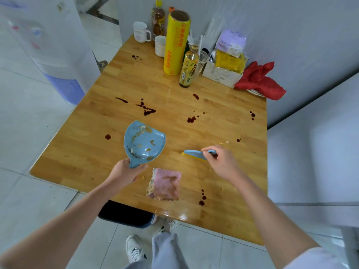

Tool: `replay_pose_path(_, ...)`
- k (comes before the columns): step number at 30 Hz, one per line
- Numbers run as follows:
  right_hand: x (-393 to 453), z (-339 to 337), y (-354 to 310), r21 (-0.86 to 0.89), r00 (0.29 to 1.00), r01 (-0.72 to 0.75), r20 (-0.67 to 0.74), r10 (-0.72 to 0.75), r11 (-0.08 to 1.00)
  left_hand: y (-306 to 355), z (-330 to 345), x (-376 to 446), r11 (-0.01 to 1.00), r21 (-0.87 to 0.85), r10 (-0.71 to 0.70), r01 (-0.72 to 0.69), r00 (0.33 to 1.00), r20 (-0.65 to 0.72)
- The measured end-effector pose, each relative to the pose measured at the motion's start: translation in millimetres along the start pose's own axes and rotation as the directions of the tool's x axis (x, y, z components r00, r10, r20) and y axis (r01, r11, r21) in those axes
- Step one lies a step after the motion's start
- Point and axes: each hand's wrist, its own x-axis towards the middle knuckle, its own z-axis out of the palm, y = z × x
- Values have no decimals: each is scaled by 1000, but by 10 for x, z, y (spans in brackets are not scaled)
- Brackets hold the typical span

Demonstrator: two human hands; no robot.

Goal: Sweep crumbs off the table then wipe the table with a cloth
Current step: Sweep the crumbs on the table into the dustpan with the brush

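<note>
Stood at the far left, off the surface (pixel 81 152): a pale water dispenser (pixel 48 45) on the tiled floor. Held the blue dustpan (pixel 143 142) by its handle in the left hand (pixel 124 171), grip clenched round it, pan tipped up toward the camera and carrying a scatter of crumbs already gathered inside. Lay just right of that hand, near the front edge: the pink cloth (pixel 165 184), folded, soiled along one side, untouched by either hand. Pinched the small blue brush (pixel 198 153) in the right hand (pixel 221 164), grip curled on its handle, yellow bristles down at the wood, well apart from the dustpan. Remained beyond that hand: a few crumbs (pixel 223 142), with more specks near the right wrist, too small to count. Spread across the middle and the front: dark sauce stains (pixel 148 110), none wiped. Crowded the back right corner: a yellow roll of film (pixel 175 43), a bottle (pixel 189 68), mugs, a box of packets and a red cloth (pixel 260 80). Judged about midway through the sweeping, most crumbs seemingly collected, the last few on the right left to brush in; wiping with the cloth not yet begun.
</note>
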Motion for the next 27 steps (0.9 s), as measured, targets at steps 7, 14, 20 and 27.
replay_pose_path(7,-81,214,-102,39,997,-57,-58,59,998,96,263,140,999,21,-36,34,992,119)
replay_pose_path(14,-66,180,6,-4,992,-82,-96,81,997,319,583,343,991,128,15,-30,993,117)
replay_pose_path(20,25,125,84,65,985,-103,-132,111,993,518,553,578,997,74,21,-27,997,79)
replay_pose_path(27,238,12,104,86,985,-103,-128,114,991,811,416,999,1000,-3,24,-24,999,-46)
